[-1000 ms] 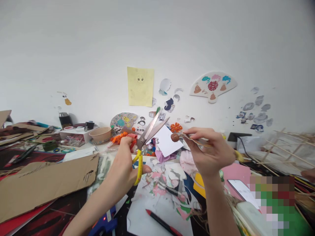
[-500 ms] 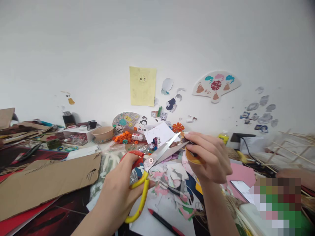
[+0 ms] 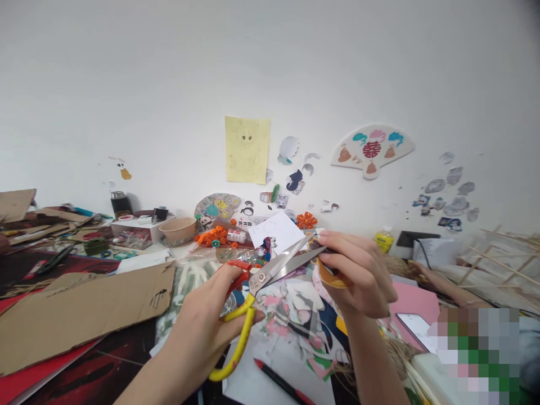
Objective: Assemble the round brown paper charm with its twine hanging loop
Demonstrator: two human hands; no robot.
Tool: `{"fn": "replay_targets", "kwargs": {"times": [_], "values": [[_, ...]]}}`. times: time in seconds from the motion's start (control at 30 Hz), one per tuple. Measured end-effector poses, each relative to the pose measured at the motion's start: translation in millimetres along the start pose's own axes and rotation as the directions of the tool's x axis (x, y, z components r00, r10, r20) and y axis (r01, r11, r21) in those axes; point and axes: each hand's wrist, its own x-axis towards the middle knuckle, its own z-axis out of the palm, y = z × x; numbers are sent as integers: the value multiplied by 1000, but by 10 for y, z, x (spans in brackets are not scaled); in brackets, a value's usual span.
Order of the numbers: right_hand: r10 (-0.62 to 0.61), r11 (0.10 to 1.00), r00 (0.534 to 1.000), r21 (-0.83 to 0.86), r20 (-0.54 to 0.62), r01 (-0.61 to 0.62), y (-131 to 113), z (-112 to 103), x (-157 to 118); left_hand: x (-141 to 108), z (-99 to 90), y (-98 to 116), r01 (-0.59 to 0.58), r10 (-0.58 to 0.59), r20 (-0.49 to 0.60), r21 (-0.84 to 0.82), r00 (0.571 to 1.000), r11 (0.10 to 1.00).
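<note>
In my left hand [image 3: 211, 320] is a pair of scissors [image 3: 262, 277] with red and yellow handles, my fingers through the loops. Its blades are slightly apart and point up to the right. Their tips reach a small brown and orange-yellow cutout [image 3: 331, 274] pinched in my right hand [image 3: 363, 267]. The fingers hide most of that piece, so its shape cannot be made out. Below the blades lie many paper scraps [image 3: 295, 315] in pink, white and green. A black and red pen [image 3: 284, 382] rests on white paper [image 3: 248, 374] nearer to me.
Left lies a large cardboard piece [image 3: 88, 315]. Behind it are a bowl [image 3: 177, 229] and a thermos [image 3: 120, 203]. To the right are a phone [image 3: 415, 331] and a stick frame [image 3: 498, 259]. Another person's arm [image 3: 447, 287] reaches in there. A decorated fan [image 3: 372, 151] hangs on the wall.
The scissor blades have closed a little around the cutout. At the right, the other person's arm has reached farther back over the table. The view has shifted slightly.
</note>
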Motion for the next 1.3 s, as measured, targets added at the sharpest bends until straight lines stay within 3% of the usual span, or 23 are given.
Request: {"fn": "replay_targets", "kwargs": {"times": [0.83,1.0,1.1,1.2,1.3], "values": [[-45,999,998,-10,33,46,-4,28,0,25,27,-12,47,-44,21,-120,999,992],[0,1000,999,-10,53,0,64,39,19,49,73,-61,179,-165,88,-183,982,967],[36,998,993,45,115,-41,129,13,63,75,117,-132,322,-300,172,-117,938,940],[164,978,933,72,321,-197,179,-50,96,45,226,-204,386,-411,296,144,862,911],[364,888,748,36,555,-459,232,-108,84,-84,446,-230,315,-472,424,389,773,866]]}}
